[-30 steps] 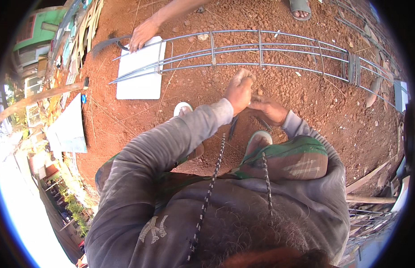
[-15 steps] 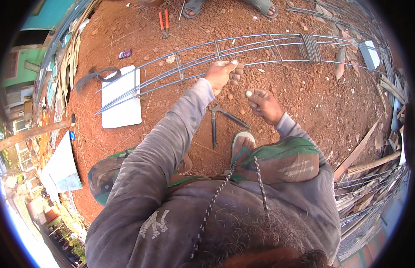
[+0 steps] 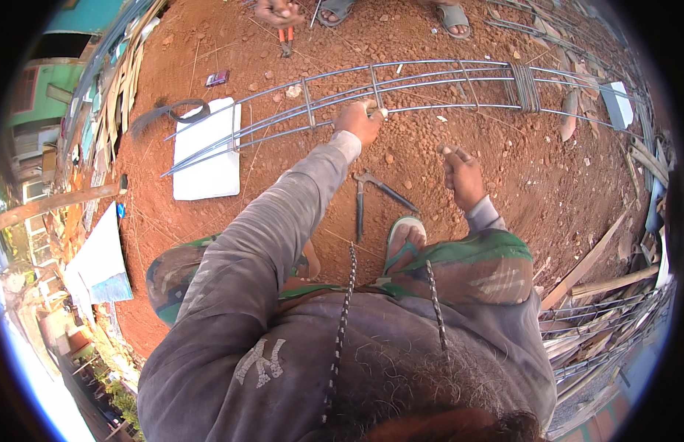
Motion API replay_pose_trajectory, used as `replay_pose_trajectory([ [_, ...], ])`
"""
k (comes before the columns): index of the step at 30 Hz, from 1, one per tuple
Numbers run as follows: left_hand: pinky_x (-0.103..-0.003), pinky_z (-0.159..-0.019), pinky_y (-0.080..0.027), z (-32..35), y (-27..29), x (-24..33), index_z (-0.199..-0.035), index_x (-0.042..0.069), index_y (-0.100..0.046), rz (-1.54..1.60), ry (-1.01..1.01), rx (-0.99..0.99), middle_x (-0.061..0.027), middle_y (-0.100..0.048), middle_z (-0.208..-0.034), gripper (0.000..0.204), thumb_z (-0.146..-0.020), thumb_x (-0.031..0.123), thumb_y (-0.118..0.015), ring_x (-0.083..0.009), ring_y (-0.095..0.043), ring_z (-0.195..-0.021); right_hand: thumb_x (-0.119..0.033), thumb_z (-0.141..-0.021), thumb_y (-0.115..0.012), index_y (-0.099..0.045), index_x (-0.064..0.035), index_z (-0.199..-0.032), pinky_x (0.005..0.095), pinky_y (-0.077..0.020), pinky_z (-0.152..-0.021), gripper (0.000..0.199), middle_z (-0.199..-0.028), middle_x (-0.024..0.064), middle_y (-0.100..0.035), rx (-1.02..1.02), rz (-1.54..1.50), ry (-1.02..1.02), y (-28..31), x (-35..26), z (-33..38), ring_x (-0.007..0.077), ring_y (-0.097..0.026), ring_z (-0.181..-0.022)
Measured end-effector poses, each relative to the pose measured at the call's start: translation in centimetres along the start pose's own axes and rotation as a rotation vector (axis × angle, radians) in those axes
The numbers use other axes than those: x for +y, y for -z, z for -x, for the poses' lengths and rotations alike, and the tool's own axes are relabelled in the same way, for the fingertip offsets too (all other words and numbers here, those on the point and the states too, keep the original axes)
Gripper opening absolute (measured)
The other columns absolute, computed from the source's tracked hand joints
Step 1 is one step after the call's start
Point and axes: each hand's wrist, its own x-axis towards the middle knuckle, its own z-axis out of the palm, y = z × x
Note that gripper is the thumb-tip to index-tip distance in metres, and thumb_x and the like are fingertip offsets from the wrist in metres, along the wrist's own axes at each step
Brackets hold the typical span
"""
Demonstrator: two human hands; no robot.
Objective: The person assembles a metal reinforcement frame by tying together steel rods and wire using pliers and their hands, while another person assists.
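A long cage of thin steel bars (image 3: 430,107) lies across the ground in front of me, with square stirrups (image 3: 308,103) spaced along it. My left hand (image 3: 359,124) is closed at the cage's near bar, its thumb and fingers pinching where a stirrup meets the bar. To the right and nearer to me, my right hand (image 3: 463,177) is raised off the ground with thumb and forefinger pressed together; whatever they hold is too small to make out. Pincers (image 3: 361,202) with dark handles lie spread on the soil below my left hand.
A white board (image 3: 206,173) sits under the cage's left end, beside a dark coil of tie wire (image 3: 187,112). Stacked stirrups (image 3: 524,88) hang at the cage's right part. Across from me are another person's hand (image 3: 278,11) and orange-handled pliers (image 3: 285,40). Wood scraps (image 3: 589,261) lie right.
My left hand has settled lower onto the near bar by the stirrup. My right hand has drawn away to the right. The other person's hand has come in near the orange-handled pliers.
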Motion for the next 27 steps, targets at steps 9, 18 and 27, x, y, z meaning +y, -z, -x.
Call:
replay_pose_trajectory([
  [9,-0.042,-0.085,-0.054,-0.7,-0.7,1.0,-0.104,0.014,-0.081,0.135,0.053,-0.1,-0.0118,-0.078,-0.09,0.035,-0.093,0.046,-0.072,-0.0312,-0.074,-0.087,-0.016,-0.099,-0.063,-0.069,-0.0075,-0.102,0.0236,-0.0385,-0.046,0.011,-0.073,-0.0022,-0.059,-0.123,0.105,-0.188,-1.9,2.2,-0.1,0.0072,-0.049,-0.057],
  [18,-0.043,-0.089,-0.054,0.0,-0.7,0.5,-0.1,0.013,-0.08,0.293,0.07,-0.093,-0.014,-0.078,-0.098,0.026,-0.088,0.036,-0.08,-0.034,-0.073,-0.093,-0.017,-0.099,-0.067,-0.065,-0.0089,-0.099,0.0265,-0.0408,-0.052,0.008,-0.075,-0.0016,-0.06,-0.231,-0.039,-0.236,-5.8,4.2,-3.4,0.0102,-0.051,-0.061],
  [27,-0.039,-0.082,-0.057,-0.5,-2.9,-2.0,-0.093,0.004,-0.078,0.397,0.132,0.094,-0.0126,-0.078,-0.088,0.035,-0.081,0.035,-0.088,-0.0267,-0.075,-0.086,-0.016,-0.102,-0.066,-0.068,-0.007,-0.108,0.0256,-0.0462,-0.056,0.011,-0.083,-0.0004,-0.066,-0.235,-0.214,-0.149,-7.6,5.4,-4.5,0.0095,-0.057,-0.066],
])
